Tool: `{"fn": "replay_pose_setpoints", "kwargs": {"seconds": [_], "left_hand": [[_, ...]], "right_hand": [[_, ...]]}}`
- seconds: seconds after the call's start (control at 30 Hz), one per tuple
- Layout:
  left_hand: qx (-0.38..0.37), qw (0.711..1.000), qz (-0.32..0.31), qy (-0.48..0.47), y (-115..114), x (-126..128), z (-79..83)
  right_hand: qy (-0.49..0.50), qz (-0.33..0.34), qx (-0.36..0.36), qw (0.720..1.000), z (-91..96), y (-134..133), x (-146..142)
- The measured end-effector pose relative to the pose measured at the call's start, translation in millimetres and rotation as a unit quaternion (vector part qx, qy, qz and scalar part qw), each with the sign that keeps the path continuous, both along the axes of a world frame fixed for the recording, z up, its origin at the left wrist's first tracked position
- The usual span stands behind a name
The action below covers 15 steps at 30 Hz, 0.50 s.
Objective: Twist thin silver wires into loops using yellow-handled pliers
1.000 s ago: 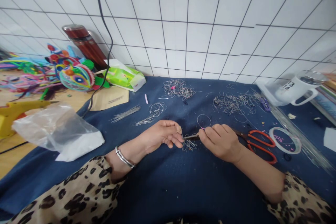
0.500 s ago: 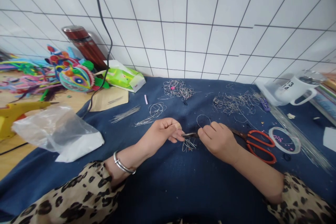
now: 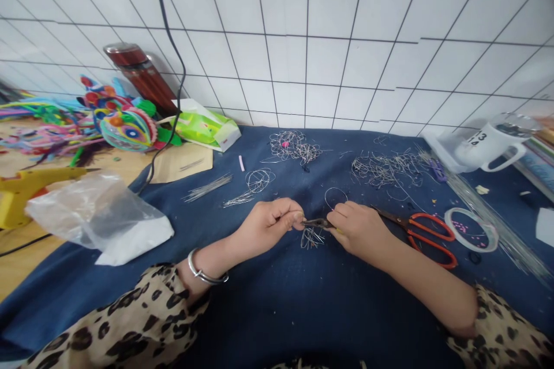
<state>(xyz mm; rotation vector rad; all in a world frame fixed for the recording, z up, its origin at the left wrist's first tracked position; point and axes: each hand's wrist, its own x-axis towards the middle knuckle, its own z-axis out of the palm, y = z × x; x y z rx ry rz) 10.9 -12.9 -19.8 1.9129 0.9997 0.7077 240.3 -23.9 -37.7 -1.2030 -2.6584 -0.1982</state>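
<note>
Pliers [image 3: 319, 223] are grasped by the right hand [image 3: 361, 230] left of the orange-handled scissors [image 3: 405, 223], long axis sideways, jaws pointed leftward at the left hand [image 3: 270, 228]; what its pinched fingertips hold cannot be told. Blue cloth [image 3: 311, 305] is spread widely nearer than the scissors.

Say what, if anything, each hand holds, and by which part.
The right hand grips pliers by the handles; the left hand is at their tips, but its hold cannot be told.

I worked in soft, diffuse light. Beyond the blue cloth [image 3: 277, 305], the tiled wall [image 3: 337, 0] looked bright; left of the cloth, colourful pieces [image 3: 47, 135] blurred; toward its right end, the white mug [image 3: 493, 141] looked stretched.
</note>
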Motion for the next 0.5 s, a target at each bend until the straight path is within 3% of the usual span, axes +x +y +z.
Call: {"fn": "replay_pose_setpoints", "kwargs": {"seconds": [0.17, 0.3, 0.5], "left_hand": [[0.056, 0.997, -0.027, 0.054, -2, 0, 1.6], [0.049, 0.996, -0.036, 0.064, -2, 2, 0.5], [-0.134, 0.99, 0.022, -0.042, 6, 3, -10.5]], "right_hand": [[-0.006, 0.007, -0.042, 0.999, 3.0, 0, 2], [-0.005, 0.01, -0.053, 0.999, 5.1, -1, 2], [0.002, -0.002, 0.019, 1.0, 1.2, 2, 1]]}}
